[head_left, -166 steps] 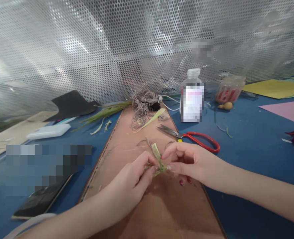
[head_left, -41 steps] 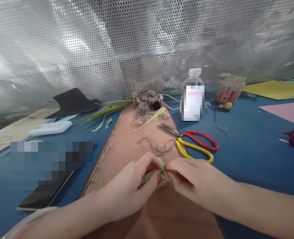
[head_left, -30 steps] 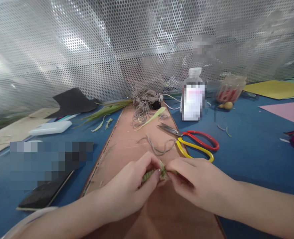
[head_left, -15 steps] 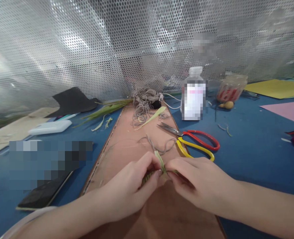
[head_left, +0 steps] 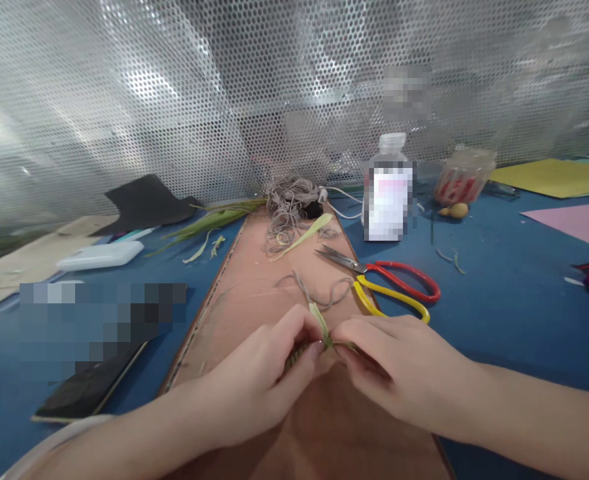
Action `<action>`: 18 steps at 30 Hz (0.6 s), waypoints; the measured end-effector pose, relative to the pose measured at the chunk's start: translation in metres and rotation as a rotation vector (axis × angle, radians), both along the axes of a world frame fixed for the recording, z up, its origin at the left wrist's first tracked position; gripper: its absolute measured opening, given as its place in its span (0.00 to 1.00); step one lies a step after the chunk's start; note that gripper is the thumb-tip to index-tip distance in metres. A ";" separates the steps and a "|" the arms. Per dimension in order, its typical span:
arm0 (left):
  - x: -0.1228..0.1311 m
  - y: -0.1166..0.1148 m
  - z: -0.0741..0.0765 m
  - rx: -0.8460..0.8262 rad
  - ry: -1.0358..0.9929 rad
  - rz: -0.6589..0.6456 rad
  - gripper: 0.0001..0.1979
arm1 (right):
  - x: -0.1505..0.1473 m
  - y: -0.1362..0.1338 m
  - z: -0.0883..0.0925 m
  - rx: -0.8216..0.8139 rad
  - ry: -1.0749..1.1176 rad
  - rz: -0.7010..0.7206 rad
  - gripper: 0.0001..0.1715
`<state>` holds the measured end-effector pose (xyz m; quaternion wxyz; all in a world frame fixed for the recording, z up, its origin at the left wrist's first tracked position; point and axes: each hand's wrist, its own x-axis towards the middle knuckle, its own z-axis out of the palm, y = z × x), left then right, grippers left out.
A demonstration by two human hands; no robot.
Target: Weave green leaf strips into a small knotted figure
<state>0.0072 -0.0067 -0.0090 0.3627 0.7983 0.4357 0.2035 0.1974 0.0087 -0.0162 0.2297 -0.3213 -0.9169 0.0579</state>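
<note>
The left hand (head_left: 269,367) is pinching a green husk strip (head_left: 326,339) between thumb and fingers, and the right hand (head_left: 399,367) is pinching it just beside, its fingertips pressed together too. Gripping so close together, they are presumably steadying the short stretch between them, where a pale end is poking up. The fingers are covering most of the strip, so whether it is knotted or only folded is hard to tell. It is sitting over the brown board (head_left: 244,300). Scissors (head_left: 359,269) are lying open across the board's right edge, handles toward the right hand, seemingly for easy reach. A tangled grey skein (head_left: 292,197) is resting at the far end, likely out of the way.
</note>
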 end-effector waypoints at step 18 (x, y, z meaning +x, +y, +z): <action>0.000 0.000 0.001 0.012 -0.011 -0.023 0.04 | 0.001 0.000 0.004 -0.007 -0.003 0.022 0.08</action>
